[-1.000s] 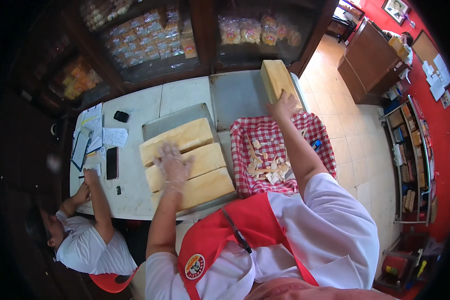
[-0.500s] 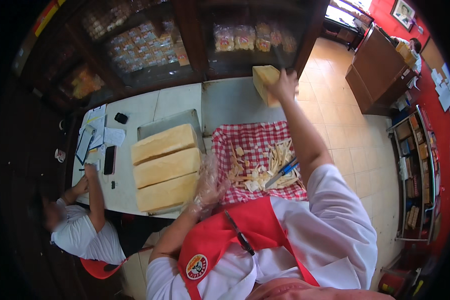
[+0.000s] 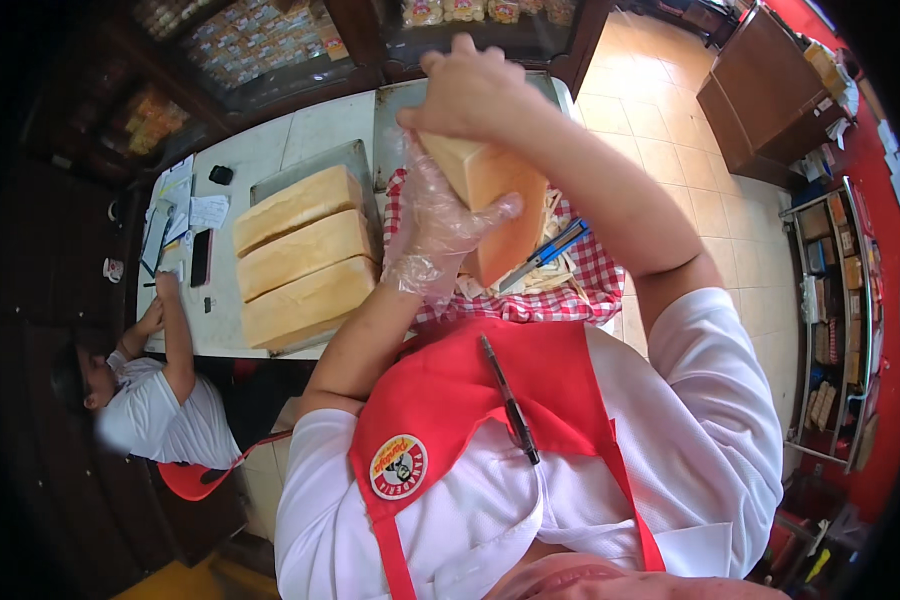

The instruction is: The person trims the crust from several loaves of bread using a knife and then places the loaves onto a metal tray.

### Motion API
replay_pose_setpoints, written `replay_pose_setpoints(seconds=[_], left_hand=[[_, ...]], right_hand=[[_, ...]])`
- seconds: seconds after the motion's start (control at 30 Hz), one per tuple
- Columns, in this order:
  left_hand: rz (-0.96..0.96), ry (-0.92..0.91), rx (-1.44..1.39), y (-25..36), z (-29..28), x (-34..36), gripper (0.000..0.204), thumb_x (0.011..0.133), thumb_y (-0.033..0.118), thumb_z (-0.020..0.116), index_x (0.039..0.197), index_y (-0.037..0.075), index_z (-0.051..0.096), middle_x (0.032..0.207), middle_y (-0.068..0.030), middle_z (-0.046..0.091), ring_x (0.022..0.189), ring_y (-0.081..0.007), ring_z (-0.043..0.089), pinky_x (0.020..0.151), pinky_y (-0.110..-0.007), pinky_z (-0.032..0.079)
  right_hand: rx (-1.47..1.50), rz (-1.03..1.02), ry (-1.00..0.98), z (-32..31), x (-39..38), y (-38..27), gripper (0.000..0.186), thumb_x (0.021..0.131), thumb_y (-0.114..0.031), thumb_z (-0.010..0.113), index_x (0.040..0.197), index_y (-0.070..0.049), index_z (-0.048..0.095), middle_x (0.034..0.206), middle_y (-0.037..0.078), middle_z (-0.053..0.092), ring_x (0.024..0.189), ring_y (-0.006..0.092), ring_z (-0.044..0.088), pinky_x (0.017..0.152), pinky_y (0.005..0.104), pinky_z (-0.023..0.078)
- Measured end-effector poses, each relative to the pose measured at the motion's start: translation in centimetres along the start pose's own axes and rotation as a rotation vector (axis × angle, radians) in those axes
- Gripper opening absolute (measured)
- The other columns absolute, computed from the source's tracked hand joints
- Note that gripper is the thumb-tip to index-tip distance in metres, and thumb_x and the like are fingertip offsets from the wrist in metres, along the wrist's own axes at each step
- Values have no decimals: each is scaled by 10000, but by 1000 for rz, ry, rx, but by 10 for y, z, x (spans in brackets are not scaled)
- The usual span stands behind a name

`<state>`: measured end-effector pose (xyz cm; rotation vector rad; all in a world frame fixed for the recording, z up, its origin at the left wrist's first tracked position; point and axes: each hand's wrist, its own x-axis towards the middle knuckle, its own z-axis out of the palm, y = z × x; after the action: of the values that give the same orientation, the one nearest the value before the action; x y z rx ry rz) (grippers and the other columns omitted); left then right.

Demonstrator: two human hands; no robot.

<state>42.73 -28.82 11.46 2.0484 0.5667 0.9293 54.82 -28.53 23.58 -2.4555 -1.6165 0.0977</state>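
While the left hand (image 3: 440,225), in a thin clear plastic glove, has a tall bread loaf (image 3: 510,215) gripped from the side, the right hand (image 3: 470,95) is up over the loaf's far end. Left thumb lies across the browner face of the loaf, with the rest of that hand wrapped along its left side. Right fingers are bent over the top end, but how firmly they've got it I can't tell, since that hand covers the contact itself.

So the loaf is up off the desk (image 3: 320,128), tilted, above a basket lined with red and white checked cloth (image 3: 602,275) by the desk's near edge, toward the right end. Pale scraps (image 3: 562,280) are strewn inside on the cloth, and a blue knife (image 3: 560,245) lies on them with its blade pointing down toward the person, just beside the loaf as seen from above.

Left of the basket, a metal tray (image 3: 300,172) carries three more loaves (image 3: 305,255) side by side, close to the near edge. Another tray (image 3: 400,105) sits over by the far edge, partly behind the arms.

Down at the left end of the desk there's a black phone (image 3: 201,258), some papers (image 3: 175,190) and a small black gadget (image 3: 221,175). A co-worker (image 3: 170,405) sits at the near left corner, hands together at the edge.
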Motion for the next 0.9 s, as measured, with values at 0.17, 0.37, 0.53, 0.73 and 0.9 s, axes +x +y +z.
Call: replay_pose_setpoints(seconds=[0.17,0.37,0.53,0.73,0.9], left_hand=[[-120,108,-494,-51,12,-27,1154,669,28,811,1489,61,-1,1334,-169,435,1151,-264,520,935,-362,487],[-162,86,-760,-70,-6,19,1018,690,-102,693,1494,85,98,1322,-150,452,1195,-245,488,999,-366,431],[-30,32,-867,-73,-23,33,617,691,-115,537,1288,35,504,1300,-119,494,1228,-259,476,1045,-364,374],[119,-44,-200,-65,-38,29,294,732,7,562,1008,28,659,1330,-131,478,1255,-281,453,1051,-385,361],[196,177,217,-36,-24,-11,730,683,256,783,1305,42,468,1402,-236,361,1277,-336,421,1056,-425,371]], right_hand=[[578,21,246,53,-17,89,563,823,-432,641,1243,-65,566,1267,208,510,1120,337,563,923,416,471],[-115,48,-638,180,-82,177,430,811,-206,615,1230,-124,568,1197,143,592,1129,311,567,993,526,414],[-185,-277,-346,230,-130,196,364,765,-68,568,1125,-111,599,1066,121,579,1123,302,539,1008,602,323],[171,-421,-222,216,-141,221,321,689,-35,604,1006,-84,601,983,117,540,1047,316,533,973,420,404],[610,-370,42,183,-143,216,367,738,40,562,1088,-70,539,1030,112,534,1009,273,556,876,342,442]])
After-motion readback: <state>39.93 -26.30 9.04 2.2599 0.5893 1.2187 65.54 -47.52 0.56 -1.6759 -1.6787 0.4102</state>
